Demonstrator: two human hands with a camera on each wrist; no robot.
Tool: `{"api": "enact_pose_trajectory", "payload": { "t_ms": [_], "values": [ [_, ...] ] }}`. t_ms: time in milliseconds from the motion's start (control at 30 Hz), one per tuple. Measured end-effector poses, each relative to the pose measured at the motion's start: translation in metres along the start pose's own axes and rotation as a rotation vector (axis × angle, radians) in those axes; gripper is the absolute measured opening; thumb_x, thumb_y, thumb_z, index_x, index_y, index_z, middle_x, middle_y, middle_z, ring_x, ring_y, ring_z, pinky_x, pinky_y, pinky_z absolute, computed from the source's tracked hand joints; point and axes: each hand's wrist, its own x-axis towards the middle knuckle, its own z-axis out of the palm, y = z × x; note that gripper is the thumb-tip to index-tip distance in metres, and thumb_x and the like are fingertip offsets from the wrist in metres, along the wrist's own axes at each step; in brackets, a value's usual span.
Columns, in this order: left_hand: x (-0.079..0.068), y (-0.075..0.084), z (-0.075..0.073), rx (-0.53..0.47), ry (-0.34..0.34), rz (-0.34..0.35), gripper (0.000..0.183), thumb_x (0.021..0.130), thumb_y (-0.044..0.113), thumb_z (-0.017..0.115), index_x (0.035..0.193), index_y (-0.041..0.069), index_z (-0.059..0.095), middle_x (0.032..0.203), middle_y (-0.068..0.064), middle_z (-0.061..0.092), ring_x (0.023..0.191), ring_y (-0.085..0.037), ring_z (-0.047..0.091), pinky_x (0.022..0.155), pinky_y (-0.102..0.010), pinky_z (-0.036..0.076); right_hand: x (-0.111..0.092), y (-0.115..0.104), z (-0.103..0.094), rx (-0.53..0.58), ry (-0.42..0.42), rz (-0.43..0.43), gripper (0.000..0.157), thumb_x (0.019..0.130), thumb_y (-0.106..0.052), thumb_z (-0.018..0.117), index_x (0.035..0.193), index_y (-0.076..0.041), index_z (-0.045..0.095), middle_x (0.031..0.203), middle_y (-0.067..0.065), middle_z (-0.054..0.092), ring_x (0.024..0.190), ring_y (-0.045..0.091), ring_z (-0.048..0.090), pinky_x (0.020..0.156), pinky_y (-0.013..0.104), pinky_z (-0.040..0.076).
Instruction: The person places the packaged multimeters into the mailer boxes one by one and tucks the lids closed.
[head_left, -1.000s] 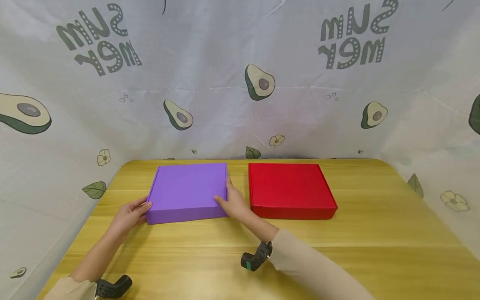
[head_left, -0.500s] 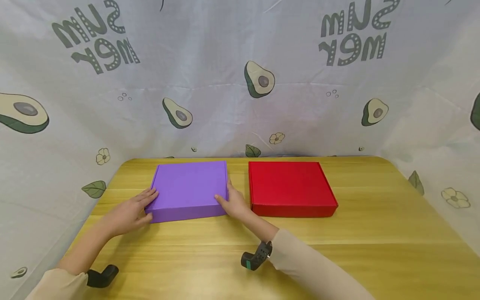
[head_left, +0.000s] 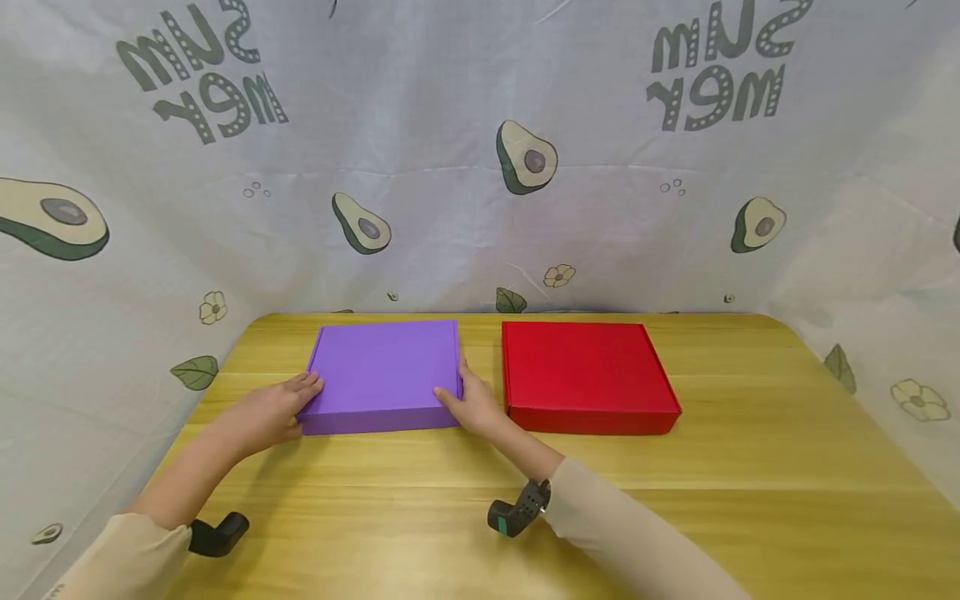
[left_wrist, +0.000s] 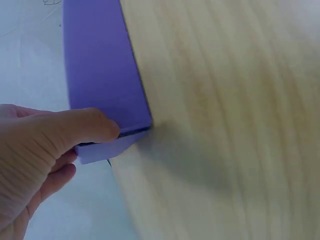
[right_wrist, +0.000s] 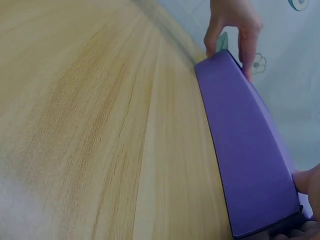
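Observation:
A flat, closed purple cardboard box (head_left: 386,367) lies on the wooden table, left of centre in the head view. At its left front corner, my left hand (head_left: 270,412) grips the box. The left wrist view shows the left thumb (left_wrist: 95,125) on the box's corner edge, with other fingers behind. My right hand (head_left: 476,407) holds the right end, thumb near the front top edge and fingers along the side, partly hidden. In the right wrist view the box's long purple front face (right_wrist: 245,150) runs between both hands. A closed red box (head_left: 588,367) sits just to the right.
The yellow wooden table (head_left: 390,517) extends under both boxes and toward me. A white cloth (head_left: 442,100) printed with avocados, leaves and flowers hangs behind and along the sides. A narrow gap separates the two boxes.
My left hand has shifted from the box's left side up over its front corner. The box's left end has swung slightly back, making its front edge straighter. The right hand keeps its hold.

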Motion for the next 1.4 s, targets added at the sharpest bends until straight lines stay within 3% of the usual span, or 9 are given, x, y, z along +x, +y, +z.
{"api": "enact_pose_trajectory", "payload": {
  "t_ms": [267, 633, 1167, 1300, 1400],
  "values": [
    [-0.004, 0.002, 0.008, 0.000, 0.076, -0.018, 0.057, 0.069, 0.003, 0.077, 0.119, -0.013, 0.054, 0.122, -0.032, 0.052, 0.109, -0.043, 0.054, 0.083, -0.048, 0.049, 0.000, 0.001, -0.002, -0.006, -0.008, 0.002, 0.074, 0.091, -0.023, 0.059, 0.144, 0.008, 0.017, 0.144, 0.025, 0.031, 0.130, 0.036, 0.035, 0.104, 0.046, 0.033],
    [-0.005, 0.008, 0.017, 0.088, 0.186, 0.035, 0.059, 0.066, 0.005, 0.081, 0.115, -0.015, 0.055, 0.118, -0.031, 0.056, 0.110, -0.041, 0.054, 0.085, -0.047, 0.049, -0.001, 0.003, -0.006, -0.004, -0.008, -0.004, 0.074, 0.090, -0.023, 0.059, 0.143, 0.008, 0.017, 0.144, 0.024, 0.030, 0.131, 0.035, 0.035, 0.104, 0.045, 0.033],
    [-0.007, 0.009, 0.031, 0.068, 0.270, 0.014, 0.060, 0.066, 0.000, 0.076, 0.119, -0.014, 0.052, 0.121, -0.031, 0.054, 0.113, -0.042, 0.052, 0.083, -0.048, 0.049, -0.001, 0.006, -0.009, -0.004, -0.023, 0.002, 0.074, 0.091, -0.024, 0.059, 0.144, 0.007, 0.017, 0.145, 0.023, 0.030, 0.130, 0.034, 0.036, 0.103, 0.044, 0.035],
    [-0.005, 0.007, 0.025, 0.015, 0.222, -0.008, 0.061, 0.066, 0.004, 0.076, 0.120, -0.013, 0.052, 0.121, -0.030, 0.054, 0.113, -0.042, 0.051, 0.086, -0.049, 0.047, -0.001, 0.005, -0.011, -0.002, -0.021, 0.014, 0.076, 0.091, -0.026, 0.059, 0.145, 0.004, 0.016, 0.147, 0.020, 0.029, 0.131, 0.033, 0.035, 0.104, 0.043, 0.033],
    [0.000, 0.004, 0.014, -0.065, 0.146, -0.050, 0.065, 0.071, 0.021, 0.078, 0.122, -0.009, 0.053, 0.120, -0.030, 0.055, 0.110, -0.043, 0.053, 0.087, -0.051, 0.047, 0.001, 0.002, -0.015, 0.002, -0.014, 0.005, 0.073, 0.092, -0.028, 0.056, 0.145, 0.004, 0.016, 0.147, 0.020, 0.028, 0.133, 0.033, 0.031, 0.107, 0.043, 0.029]
  ]
}}
